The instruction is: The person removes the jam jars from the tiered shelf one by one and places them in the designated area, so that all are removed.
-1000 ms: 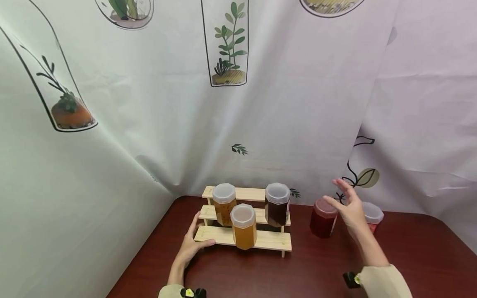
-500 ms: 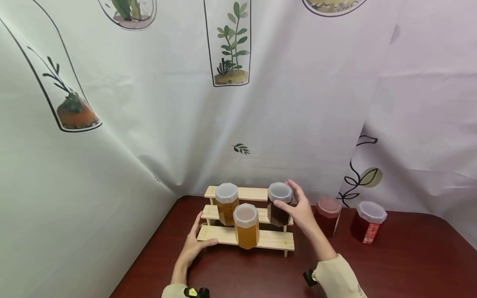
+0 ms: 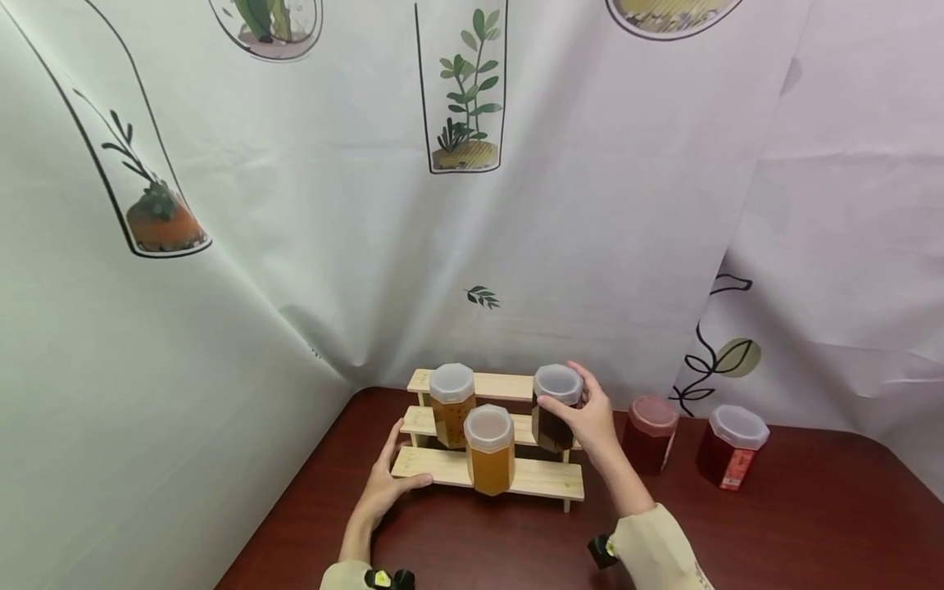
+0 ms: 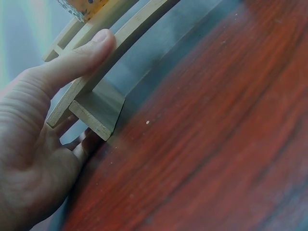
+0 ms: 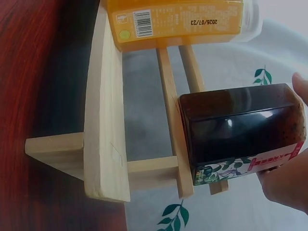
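Note:
A three-step wooden rack [image 3: 531, 478] stands on the table. My left hand [image 3: 379, 490] grips its left end; in the left wrist view the thumb [image 4: 98, 45] presses the front step's edge while the other fingers reach behind it. My right hand [image 3: 596, 424] holds a dark jar [image 3: 547, 428] with a pale lid near its top, thumb in front and fingers on the far side. That jar's base rests on the middle step in the right wrist view. An amber jar with specks [image 3: 451, 422] is on the middle step, and an orange-yellow jar [image 3: 492, 469] on the front step.
Right of the rack, a red jar with a reddish lid [image 3: 643, 447] and a dark red jar with a white lid [image 3: 717, 459] stand on the red-brown table [image 3: 826, 508]. A white plant-printed cloth [image 3: 590, 205] hangs close behind the rack.
My right hand has moved left from above the red jar to the dark jar and taken hold of its upper part. My left hand has stayed on the rack's left end.

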### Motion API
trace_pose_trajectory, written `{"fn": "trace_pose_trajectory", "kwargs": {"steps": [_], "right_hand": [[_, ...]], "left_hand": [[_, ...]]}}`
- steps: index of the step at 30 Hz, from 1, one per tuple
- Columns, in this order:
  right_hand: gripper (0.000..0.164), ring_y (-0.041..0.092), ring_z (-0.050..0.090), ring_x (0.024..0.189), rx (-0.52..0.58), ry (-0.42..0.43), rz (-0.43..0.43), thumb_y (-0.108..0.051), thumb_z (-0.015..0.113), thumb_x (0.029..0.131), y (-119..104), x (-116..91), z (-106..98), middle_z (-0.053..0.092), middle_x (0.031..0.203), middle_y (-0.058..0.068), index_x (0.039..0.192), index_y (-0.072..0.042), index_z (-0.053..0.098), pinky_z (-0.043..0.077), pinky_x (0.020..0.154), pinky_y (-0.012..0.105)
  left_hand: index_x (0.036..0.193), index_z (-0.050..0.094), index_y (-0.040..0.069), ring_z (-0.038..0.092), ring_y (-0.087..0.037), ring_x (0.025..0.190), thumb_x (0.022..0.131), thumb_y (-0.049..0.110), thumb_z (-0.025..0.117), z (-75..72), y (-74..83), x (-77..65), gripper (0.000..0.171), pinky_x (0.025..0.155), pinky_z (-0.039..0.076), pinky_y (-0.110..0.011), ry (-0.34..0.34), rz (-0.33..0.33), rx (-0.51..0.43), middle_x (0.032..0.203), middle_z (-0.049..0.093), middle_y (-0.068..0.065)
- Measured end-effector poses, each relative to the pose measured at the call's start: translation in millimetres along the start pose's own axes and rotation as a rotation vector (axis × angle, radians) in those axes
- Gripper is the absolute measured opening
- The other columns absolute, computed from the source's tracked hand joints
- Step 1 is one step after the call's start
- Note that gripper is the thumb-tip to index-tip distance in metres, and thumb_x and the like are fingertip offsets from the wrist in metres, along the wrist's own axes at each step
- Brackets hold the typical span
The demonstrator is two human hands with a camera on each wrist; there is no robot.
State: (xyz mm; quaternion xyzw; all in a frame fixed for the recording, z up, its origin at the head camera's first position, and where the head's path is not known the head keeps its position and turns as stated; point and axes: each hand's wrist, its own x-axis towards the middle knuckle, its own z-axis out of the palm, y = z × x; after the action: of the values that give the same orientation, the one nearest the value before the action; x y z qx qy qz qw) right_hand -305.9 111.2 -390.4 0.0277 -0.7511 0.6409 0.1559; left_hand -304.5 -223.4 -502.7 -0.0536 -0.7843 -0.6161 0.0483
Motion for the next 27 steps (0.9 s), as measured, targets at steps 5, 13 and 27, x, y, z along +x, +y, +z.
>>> {"fn": "trace_pose_trajectory", "kwargs": {"steps": [5, 13, 27], "right_hand": [[0.080, 0.016, 0.058, 0.106, 0.015, 0.031, -0.019, -0.015, 0.084, 0.076, 1, 0, 2, 0.059, 0.132, 0.019, 0.145, -0.009, 0.044, 0.045, 0.080, 0.011], [0.080, -0.003, 0.056, 0.091, 0.043, 0.079, -0.016, -0.013, 0.085, 0.075, 1, 1, 1, 0.058, 0.131, 0.022, 0.144, -0.005, 0.045, 0.046, 0.076, 0.010], [0.074, -0.003, 0.055, 0.095, 0.058, 0.128, -0.051, -0.004, 0.081, 0.076, -32, -8, -41, 0.057, 0.128, 0.012, 0.142, -0.011, 0.048, 0.046, 0.079, 0.009]], "left_hand": [[0.157, 0.017, 0.022, 0.056, -0.021, 0.113, 0.071, 0.011, 0.087, -0.3, -2.0, -2.1, 0.111, 0.087, 0.045, -0.025, 0.003, 0.005, 0.000, 0.142, 0.047, -0.023], [0.157, 0.018, 0.025, 0.051, -0.029, 0.123, 0.070, 0.012, 0.087, 2.5, -2.5, -0.8, 0.112, 0.093, 0.044, -0.030, 0.001, -0.012, -0.007, 0.144, 0.046, -0.022], [0.157, 0.018, 0.028, 0.054, -0.025, 0.118, 0.072, 0.014, 0.087, 1.0, -0.5, 0.6, 0.110, 0.093, 0.044, -0.033, 0.005, -0.017, 0.025, 0.144, 0.047, -0.020]]}}
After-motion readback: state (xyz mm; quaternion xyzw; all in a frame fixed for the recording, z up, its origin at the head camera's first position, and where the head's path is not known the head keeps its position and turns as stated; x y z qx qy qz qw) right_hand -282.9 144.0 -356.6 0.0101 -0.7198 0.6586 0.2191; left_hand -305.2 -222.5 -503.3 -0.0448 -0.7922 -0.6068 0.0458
